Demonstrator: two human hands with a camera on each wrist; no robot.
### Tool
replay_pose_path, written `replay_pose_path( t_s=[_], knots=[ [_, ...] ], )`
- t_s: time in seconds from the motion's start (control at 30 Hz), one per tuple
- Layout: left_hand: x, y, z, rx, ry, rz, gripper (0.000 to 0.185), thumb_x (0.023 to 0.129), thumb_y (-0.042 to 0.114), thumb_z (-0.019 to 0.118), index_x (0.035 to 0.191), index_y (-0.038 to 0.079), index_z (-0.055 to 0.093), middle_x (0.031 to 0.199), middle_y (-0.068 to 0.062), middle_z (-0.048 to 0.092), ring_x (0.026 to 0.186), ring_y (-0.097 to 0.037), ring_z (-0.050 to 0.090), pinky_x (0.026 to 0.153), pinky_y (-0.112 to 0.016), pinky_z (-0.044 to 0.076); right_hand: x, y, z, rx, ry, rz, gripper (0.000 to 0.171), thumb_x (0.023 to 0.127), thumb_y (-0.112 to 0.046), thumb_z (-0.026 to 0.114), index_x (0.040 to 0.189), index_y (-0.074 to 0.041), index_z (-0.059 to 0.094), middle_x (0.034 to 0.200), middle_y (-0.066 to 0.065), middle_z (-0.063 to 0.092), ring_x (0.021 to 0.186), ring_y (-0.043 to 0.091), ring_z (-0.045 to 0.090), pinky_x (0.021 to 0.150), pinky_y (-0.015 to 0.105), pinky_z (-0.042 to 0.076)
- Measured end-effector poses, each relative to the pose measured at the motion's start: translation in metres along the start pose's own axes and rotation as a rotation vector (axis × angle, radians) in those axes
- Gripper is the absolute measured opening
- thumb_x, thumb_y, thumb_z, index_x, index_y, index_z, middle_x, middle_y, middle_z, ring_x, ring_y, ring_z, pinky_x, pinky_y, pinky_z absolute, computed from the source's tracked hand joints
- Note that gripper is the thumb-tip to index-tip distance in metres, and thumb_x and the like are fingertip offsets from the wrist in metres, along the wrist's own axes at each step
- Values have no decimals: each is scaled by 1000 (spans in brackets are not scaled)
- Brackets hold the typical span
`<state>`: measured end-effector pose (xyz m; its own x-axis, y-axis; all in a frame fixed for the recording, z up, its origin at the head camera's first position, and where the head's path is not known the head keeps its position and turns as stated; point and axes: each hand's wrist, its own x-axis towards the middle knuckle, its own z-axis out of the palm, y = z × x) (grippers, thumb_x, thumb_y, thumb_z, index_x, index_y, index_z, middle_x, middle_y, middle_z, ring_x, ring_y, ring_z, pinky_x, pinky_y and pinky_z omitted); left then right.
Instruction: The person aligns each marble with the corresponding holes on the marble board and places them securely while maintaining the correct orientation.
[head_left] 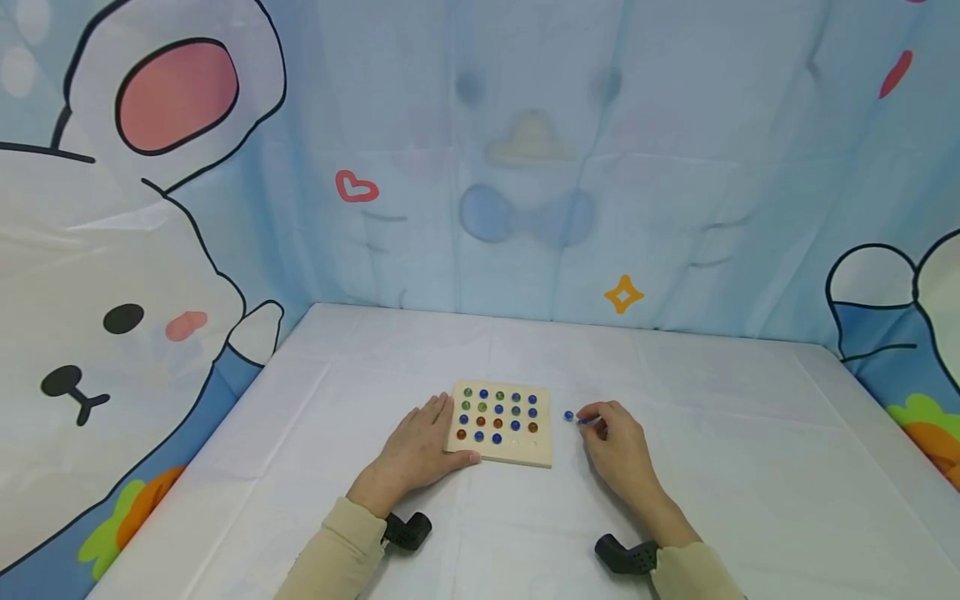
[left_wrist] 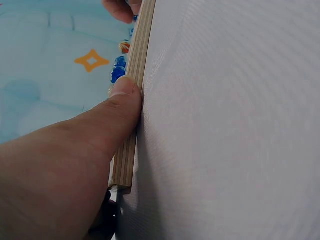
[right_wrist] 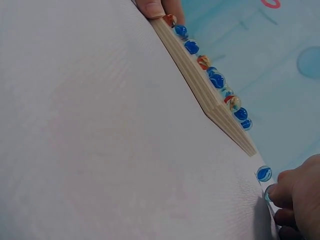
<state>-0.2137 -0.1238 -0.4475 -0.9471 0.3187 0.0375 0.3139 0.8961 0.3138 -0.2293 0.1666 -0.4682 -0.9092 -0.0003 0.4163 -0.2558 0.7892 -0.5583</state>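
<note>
A pale wooden board [head_left: 517, 455] lies flat on the table, its rows of hollows mostly filled with blue, green and orange-red glass marbles; two front-right hollows hold none. My left hand [head_left: 420, 442] rests against the board's left side, fingers stretched along it, with the thumb [left_wrist: 125, 95] on the front edge. To the right of the board, my right hand [head_left: 618, 442] pinches a blue marble [right_wrist: 269, 192] between thumb and fingers, low over the cloth. Another blue marble [head_left: 568, 416] lies loose between that hand and the board, also visible as a swirled blue marble [right_wrist: 264, 173] in the right wrist view.
White cloth covers the table [head_left: 750, 433]. A light blue printed curtain [head_left: 420, 275] hangs behind it, and cartoon figures are printed at both sides. Black wrist devices [head_left: 626, 555] sit below both hands, at the cuffs of beige sleeves.
</note>
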Motion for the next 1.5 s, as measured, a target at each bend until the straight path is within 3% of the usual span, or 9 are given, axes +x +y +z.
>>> replay_pose_path(
  t_s=[0.87,1.5],
  knots=[
    [0,0,0,-18,-5,-1,96,90,59,62,154,-4,27,161,-19,30,150,-34,28,122,-49,27,-1,-3,1,-5,-10,30,15,90,1,67,104,-5,67,98,6,64,85,17,58,69,25,49],
    [1,0,-1,-8,-12,-5,96,91,60,62,154,-4,26,161,-19,30,150,-33,28,122,-49,27,-1,-28,-1,96,-41,-67,17,88,3,68,101,-7,68,96,3,65,84,13,57,68,21,49]
  ],
)
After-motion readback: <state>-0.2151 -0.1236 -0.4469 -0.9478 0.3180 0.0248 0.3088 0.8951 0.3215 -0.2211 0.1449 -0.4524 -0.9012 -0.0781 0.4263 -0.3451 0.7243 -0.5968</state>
